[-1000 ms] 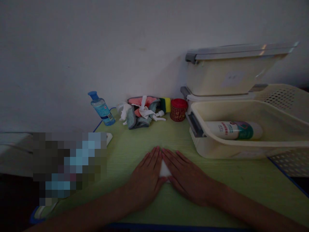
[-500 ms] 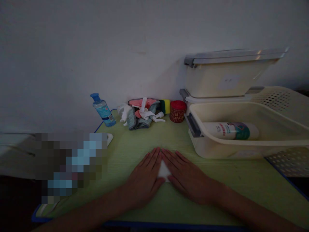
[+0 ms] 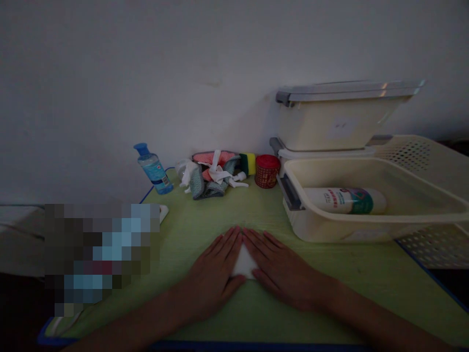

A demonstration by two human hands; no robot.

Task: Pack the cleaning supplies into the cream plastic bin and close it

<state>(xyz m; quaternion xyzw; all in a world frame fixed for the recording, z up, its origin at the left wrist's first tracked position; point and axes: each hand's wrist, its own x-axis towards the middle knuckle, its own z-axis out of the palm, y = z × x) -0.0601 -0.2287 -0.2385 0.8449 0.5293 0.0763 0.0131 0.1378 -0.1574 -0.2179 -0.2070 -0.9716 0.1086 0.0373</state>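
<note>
Both my hands lie flat on the green table top [image 3: 205, 220], fingers stretched out and fingertips meeting. My left hand [image 3: 214, 274] and my right hand [image 3: 282, 271] press down on a small white piece, cloth or paper [image 3: 244, 263], that shows only in the gap between them. I cannot tell its full shape, as the palms cover most of it.
A cream basket [image 3: 370, 225] with a white and teal bottle [image 3: 344, 200] lying in it stands at the right, a lidded box [image 3: 340, 120] behind it. Along the wall sit a blue bottle [image 3: 153, 168], a heap of cloths [image 3: 210, 175], a sponge [image 3: 248, 164] and a red tub [image 3: 267, 171].
My hands have stayed flat on the white piece. The view has shifted slightly, so everything sits a little lower and further left.
</note>
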